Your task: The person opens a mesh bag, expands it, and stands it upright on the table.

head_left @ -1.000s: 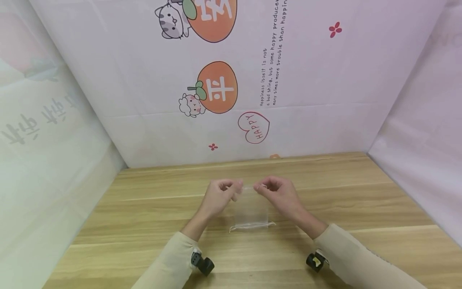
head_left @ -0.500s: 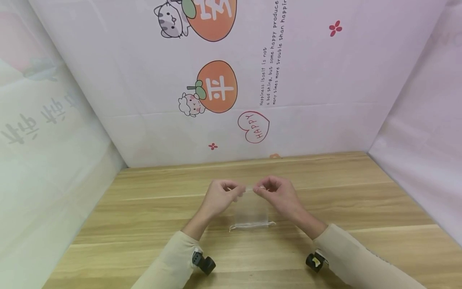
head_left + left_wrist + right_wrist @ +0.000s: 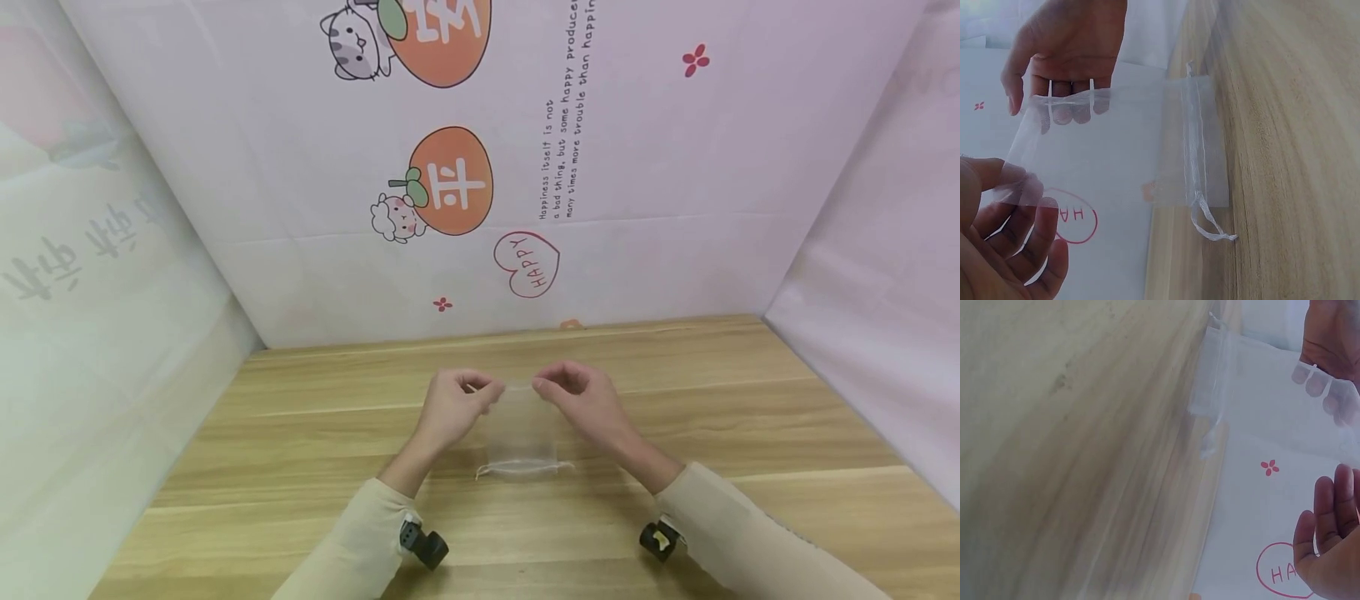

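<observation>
A sheer white drawstring bag (image 3: 522, 433) hangs between both hands, its corded end toward me and low over the table. Thumb and fingertips of my left hand (image 3: 452, 408) pinch its far left corner. At the far right corner, my right hand (image 3: 590, 407) pinches the bag between thumb and forefinger. In the left wrist view the mesh (image 3: 1110, 144) is spread flat, and several right-hand fingers show through it. A looped drawstring (image 3: 1207, 219) dangles from the corded end there. The right wrist view cuts off the right hand's pinching fingertips at its edge.
The wood-grain table (image 3: 300, 467) runs back to a white printed cloth wall (image 3: 637, 250). Cloth sides rise at left (image 3: 112, 333) and right (image 3: 885, 275). Black wrist cameras sit on the left sleeve (image 3: 345, 542) and right sleeve (image 3: 742, 533).
The fingertips drew closer together half a second ago; now they stand slightly farther apart, with the bag's far edge stretched between them. The right hand has shifted a little away and right.
</observation>
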Demonstrator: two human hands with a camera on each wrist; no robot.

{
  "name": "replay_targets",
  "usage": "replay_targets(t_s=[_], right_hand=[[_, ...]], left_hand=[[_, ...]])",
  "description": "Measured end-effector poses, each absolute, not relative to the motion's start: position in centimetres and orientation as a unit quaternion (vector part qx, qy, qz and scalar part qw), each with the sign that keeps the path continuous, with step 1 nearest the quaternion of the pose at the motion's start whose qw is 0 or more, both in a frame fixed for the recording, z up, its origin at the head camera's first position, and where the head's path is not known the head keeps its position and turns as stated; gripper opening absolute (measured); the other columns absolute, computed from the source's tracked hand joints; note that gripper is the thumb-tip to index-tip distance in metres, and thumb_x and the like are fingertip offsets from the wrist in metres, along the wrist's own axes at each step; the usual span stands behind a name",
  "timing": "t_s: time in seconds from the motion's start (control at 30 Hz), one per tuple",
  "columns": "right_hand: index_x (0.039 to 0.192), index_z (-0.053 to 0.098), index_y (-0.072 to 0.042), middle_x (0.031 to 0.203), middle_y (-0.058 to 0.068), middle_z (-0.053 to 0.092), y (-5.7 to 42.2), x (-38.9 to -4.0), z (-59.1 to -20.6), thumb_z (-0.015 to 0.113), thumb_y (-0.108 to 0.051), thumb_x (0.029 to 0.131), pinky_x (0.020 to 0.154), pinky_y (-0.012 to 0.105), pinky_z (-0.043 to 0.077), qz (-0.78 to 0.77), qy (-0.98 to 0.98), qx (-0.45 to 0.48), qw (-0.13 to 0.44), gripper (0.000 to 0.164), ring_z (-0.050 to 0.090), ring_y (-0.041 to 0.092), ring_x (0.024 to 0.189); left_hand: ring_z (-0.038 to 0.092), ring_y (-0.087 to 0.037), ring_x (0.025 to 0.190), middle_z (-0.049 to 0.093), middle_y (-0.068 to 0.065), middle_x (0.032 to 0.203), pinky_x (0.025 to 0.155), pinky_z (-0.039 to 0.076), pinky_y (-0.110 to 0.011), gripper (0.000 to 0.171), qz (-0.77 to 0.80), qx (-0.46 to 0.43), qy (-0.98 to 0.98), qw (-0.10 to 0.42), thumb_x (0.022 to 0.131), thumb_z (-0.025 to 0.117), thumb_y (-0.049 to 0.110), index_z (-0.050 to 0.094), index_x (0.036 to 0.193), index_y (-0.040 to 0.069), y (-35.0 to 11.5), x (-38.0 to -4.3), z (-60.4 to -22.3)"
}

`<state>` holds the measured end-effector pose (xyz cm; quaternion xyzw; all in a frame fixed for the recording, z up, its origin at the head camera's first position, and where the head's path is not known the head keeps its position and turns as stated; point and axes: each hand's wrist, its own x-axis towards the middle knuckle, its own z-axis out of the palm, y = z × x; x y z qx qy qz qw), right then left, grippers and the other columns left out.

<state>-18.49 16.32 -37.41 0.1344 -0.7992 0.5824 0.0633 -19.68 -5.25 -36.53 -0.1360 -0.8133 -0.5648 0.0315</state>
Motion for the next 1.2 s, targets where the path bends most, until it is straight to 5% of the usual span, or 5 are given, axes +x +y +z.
replay_targets(t_s=[0.37,1.2], right_hand=[[0.096,0.074,-0.006,0.089,0.004,0.072,16.47,-18.73,-36.94,0.073,-0.023,0.094,0.070,0.029,0.051,0.546,-0.822,0.126,0.103,0.017,0.064,0.019,0.082],[0.099,0.075,-0.005,0.092,0.006,0.072,16.46,-18.75,-37.25,0.068,-0.028,0.098,0.076,0.035,0.052,0.548,-0.820,0.141,0.084,0.024,0.065,0.020,0.086]], left_hand=[[0.061,-0.015,0.060,0.069,-0.005,0.072,0.054,0.049,-0.027,0.011,-0.568,-0.128,-0.811,0.063,0.089,0.076,0.016,0.078,0.088,0.005,-4.85,-20.19,-36.47],[0.060,-0.013,0.063,0.070,-0.001,0.076,0.053,0.049,-0.026,0.005,-0.556,-0.120,-0.817,0.093,0.086,0.079,0.012,0.077,0.084,0.008,-4.60,-19.92,-36.25]])
